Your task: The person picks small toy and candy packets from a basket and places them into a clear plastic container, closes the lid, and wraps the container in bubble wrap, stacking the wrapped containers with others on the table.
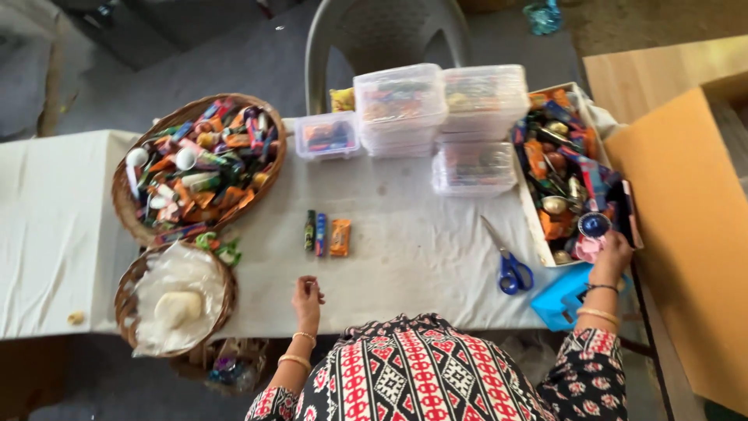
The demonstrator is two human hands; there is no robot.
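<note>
My left hand [308, 298] rests on the white tablecloth [405, 249] near the front edge, fingers curled, with nothing seen in it. Just beyond it lie three small wrapped items [327, 234] side by side: a dark one, a blue one and an orange one. My right hand [612, 257] reaches into the near corner of a white box [534, 210] full of mixed small goods and touches a pink item [588, 248] beside a round blue piece [594, 225]. Whether it grips the pink item is unclear.
A large wicker basket [202, 164] of colourful packets sits at the left, with a smaller basket [175, 300] of plastic bags below it. Stacked clear lidded containers [436, 105] stand at the back. Blue-handled scissors [508, 265], a blue box [562, 296], a grey chair [382, 35].
</note>
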